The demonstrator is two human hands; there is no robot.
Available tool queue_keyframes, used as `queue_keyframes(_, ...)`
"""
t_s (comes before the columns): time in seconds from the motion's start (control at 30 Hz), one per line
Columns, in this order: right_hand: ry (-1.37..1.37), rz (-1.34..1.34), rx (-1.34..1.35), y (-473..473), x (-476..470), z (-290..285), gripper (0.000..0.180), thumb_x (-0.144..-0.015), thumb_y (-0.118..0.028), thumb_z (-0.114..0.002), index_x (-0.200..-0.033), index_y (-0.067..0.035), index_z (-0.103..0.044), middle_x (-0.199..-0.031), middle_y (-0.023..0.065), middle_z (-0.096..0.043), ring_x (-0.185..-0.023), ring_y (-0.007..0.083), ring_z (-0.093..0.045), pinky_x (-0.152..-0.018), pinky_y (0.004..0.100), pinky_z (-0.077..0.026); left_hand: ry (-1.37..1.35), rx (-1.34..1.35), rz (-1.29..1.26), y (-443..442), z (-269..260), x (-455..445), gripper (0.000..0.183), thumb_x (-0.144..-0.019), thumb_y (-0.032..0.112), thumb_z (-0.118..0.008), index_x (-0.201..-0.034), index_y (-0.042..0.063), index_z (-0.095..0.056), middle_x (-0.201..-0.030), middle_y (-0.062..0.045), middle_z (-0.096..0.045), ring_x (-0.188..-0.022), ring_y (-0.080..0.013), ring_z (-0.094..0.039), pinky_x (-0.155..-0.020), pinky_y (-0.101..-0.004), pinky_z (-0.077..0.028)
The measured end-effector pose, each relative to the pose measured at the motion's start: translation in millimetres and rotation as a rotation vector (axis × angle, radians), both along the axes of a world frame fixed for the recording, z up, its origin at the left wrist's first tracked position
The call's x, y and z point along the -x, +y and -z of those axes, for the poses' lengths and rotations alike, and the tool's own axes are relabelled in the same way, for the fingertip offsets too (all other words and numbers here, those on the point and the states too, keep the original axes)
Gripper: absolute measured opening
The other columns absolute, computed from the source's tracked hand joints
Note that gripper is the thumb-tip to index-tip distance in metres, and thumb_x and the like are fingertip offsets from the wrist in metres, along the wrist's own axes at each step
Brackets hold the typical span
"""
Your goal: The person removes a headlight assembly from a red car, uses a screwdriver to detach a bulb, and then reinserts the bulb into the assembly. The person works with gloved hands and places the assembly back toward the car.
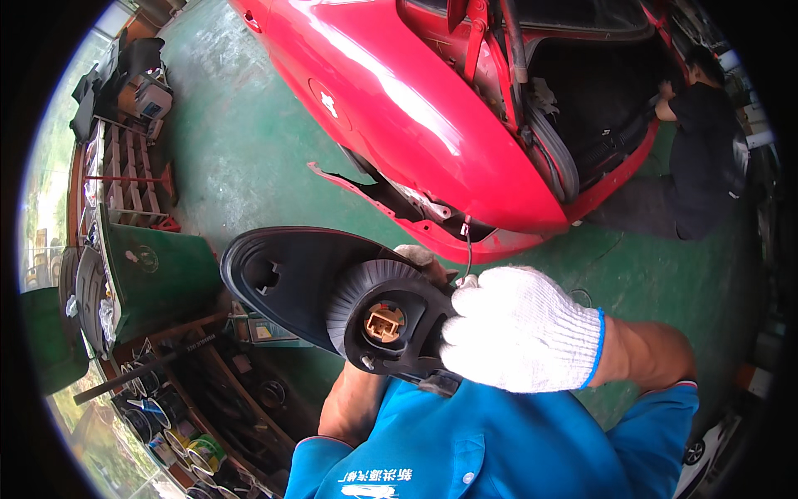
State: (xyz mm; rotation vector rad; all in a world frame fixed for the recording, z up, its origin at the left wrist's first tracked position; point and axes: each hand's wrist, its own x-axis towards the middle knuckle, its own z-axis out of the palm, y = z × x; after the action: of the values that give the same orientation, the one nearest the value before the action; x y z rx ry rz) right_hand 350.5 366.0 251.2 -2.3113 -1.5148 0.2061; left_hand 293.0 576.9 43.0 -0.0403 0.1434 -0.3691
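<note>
A black tail light assembly (280,280), its back towards me, is held in front of my chest. An orange bulb socket (383,322) sits in its round opening. My left hand (419,256) grips the lamp from beneath; the housing hides most of that hand, and only gloved fingers show at the far edge. In a white knitted glove, my right hand (520,327) is curled beside the housing. Its fingertips pinch the end of a dark wire (469,249) that runs from the red car's rear corner. What is on the wire's end is mostly hidden.
Ahead stands a red car (399,93) with its trunk raised and the rear bumper (374,203) partly loose. A person (701,143) in dark clothes crouches at its far side. To the left are a green cabinet (156,274), a rack (128,168) and shelves with cans (202,452).
</note>
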Motion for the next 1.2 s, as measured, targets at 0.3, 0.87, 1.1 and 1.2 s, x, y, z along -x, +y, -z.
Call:
queue_keyframes(0.3,-0.039,-0.032,0.089,2,5,-22,0.017,-0.083,-0.023,-0.074,-0.098,-0.015,-0.077,-0.084,-0.0016,-0.065,-0.079,0.0169,-0.065,-0.060,0.0359,-0.049,-0.249,-0.372,-0.027,2,-47,-4,0.052,-0.106,0.027,-0.078,-0.147,0.000,-0.062,-0.144,-0.017,-0.065,-0.143,-0.0269,-0.060,-0.131,-0.0555,-0.041)
queue_keyframes(0.87,0.152,0.352,0.058,2,16,-11,0.024,-0.085,-0.026,-0.084,-0.106,-0.014,-0.083,-0.140,0.0197,-0.070,-0.120,0.0372,-0.073,-0.099,0.0484,-0.061,-0.267,-0.367,-0.107,-1,-57,-10,0.043,-0.110,0.018,-0.069,-0.148,-0.001,-0.063,-0.141,-0.016,-0.070,-0.128,-0.0282,-0.067,-0.115,-0.0444,-0.054)
queue_keyframes(1.1,0.141,0.325,0.149,7,18,-10,0.020,-0.083,-0.023,-0.080,-0.098,-0.010,-0.080,-0.135,0.0184,-0.069,-0.117,0.0372,-0.071,-0.099,0.0494,-0.059,-0.136,-0.389,-0.001,10,-50,-6,0.038,-0.108,0.012,-0.069,-0.144,-0.001,-0.063,-0.137,-0.015,-0.068,-0.129,-0.0254,-0.066,-0.117,-0.0382,-0.053)
queue_keyframes(1.2,0.123,0.310,0.156,9,18,-11,0.017,-0.085,-0.022,-0.078,-0.097,-0.010,-0.079,-0.132,0.0177,-0.070,-0.115,0.0365,-0.071,-0.098,0.0488,-0.060,-0.155,-0.552,0.034,13,-46,-7,0.037,-0.109,0.010,-0.068,-0.143,-0.002,-0.063,-0.136,-0.013,-0.068,-0.129,-0.0228,-0.065,-0.118,-0.0363,-0.052)
